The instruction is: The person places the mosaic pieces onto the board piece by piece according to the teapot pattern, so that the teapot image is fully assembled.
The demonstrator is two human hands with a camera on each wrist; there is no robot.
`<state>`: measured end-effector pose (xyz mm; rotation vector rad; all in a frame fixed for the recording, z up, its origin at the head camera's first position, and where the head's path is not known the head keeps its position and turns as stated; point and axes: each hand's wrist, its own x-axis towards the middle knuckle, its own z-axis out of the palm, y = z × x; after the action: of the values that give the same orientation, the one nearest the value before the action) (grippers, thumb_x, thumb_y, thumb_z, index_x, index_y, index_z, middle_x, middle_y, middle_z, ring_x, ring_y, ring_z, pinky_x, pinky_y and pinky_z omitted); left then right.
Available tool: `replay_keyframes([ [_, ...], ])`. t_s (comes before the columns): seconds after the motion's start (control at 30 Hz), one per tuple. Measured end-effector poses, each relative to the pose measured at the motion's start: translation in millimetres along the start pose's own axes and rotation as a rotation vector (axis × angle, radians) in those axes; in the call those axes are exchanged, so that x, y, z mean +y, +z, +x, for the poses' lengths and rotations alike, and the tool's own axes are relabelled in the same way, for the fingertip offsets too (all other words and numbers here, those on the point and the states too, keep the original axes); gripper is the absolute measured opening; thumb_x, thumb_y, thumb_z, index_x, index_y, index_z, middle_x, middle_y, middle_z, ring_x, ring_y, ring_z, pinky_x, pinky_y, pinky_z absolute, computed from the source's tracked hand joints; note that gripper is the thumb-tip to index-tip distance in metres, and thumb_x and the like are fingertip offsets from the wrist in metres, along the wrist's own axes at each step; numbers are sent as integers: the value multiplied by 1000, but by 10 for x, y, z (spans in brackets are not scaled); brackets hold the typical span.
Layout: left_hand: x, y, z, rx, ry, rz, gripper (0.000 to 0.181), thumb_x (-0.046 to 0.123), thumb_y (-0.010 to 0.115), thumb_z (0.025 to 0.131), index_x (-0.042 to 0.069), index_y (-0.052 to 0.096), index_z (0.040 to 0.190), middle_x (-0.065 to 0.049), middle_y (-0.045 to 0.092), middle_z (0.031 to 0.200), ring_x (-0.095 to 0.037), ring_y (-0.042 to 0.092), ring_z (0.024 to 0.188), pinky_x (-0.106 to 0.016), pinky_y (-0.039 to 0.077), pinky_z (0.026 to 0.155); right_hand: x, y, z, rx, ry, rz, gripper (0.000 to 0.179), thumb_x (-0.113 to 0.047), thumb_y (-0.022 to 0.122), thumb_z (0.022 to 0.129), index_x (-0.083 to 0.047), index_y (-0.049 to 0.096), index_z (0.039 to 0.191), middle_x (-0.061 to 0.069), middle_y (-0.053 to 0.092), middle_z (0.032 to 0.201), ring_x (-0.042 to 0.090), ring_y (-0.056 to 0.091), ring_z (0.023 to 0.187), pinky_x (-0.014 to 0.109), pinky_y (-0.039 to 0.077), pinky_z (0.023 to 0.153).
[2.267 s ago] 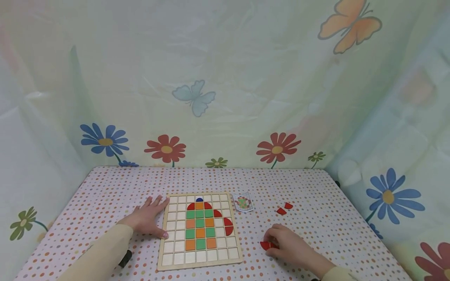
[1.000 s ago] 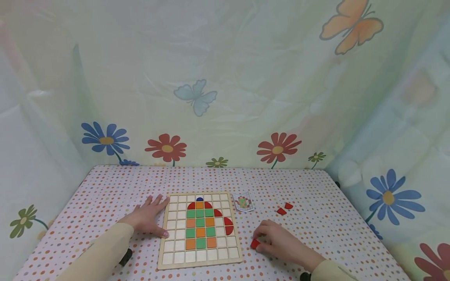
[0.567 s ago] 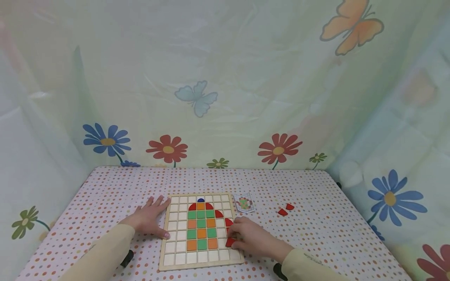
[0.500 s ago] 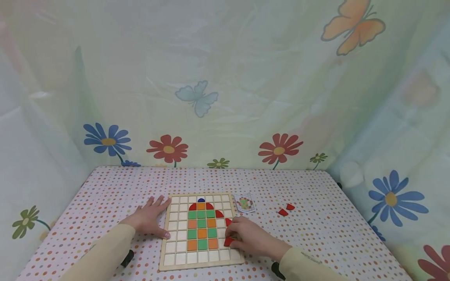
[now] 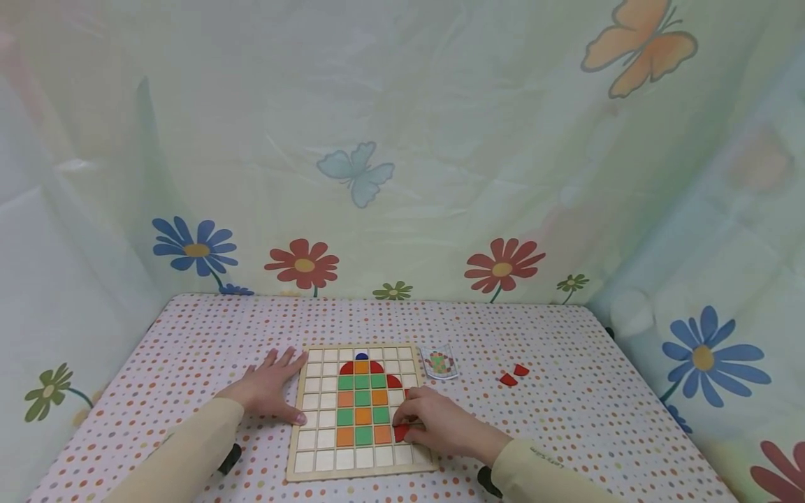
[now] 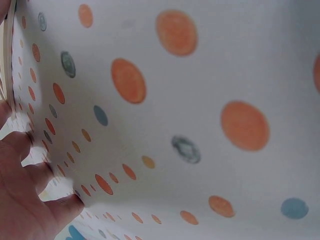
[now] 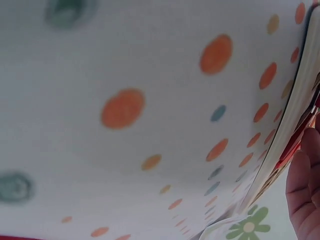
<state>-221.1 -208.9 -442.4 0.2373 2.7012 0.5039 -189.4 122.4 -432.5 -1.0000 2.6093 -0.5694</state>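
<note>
A wooden grid board (image 5: 325,420) lies on the table, with green and orange square tiles (image 5: 363,398) in its middle cells. Red quarter-round tiles (image 5: 394,381) and a blue tile (image 5: 361,357) sit around them. My right hand (image 5: 440,423) reaches over the board's right side and pinches a red quarter-round tile (image 5: 400,434) beside the lowest orange square. This hand covers other red tiles at the right edge. My left hand (image 5: 270,391) rests with spread fingers on the table, thumb and fingertips at the board's left edge; the left wrist view shows its fingers (image 6: 35,175) on the dotted cloth.
A small picture card (image 5: 439,363) in a clear sleeve lies by the board's upper right corner. Farther right are two loose red quarter-round tiles (image 5: 508,380). A dotted cloth (image 5: 503,328) covers the table, and a printed curtain (image 5: 440,175) hangs behind.
My right hand has picked up a red tile from the table right of the board and carried it left over the grid's right columns. The left hand has stayed in place.
</note>
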Motion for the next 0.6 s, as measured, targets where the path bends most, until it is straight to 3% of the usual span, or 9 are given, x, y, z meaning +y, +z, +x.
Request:
replay_keyframes([
  [0.6,-4,-12,-8,-9,11,-13,116,45,93,70,8,30,161,-26,18,169,-55,9,154,-79,13,116,-29,74,-32,100,88,-95,11,-20,82,88,-18,71,88,-10,60,89,1,49,80,22,51,72],
])
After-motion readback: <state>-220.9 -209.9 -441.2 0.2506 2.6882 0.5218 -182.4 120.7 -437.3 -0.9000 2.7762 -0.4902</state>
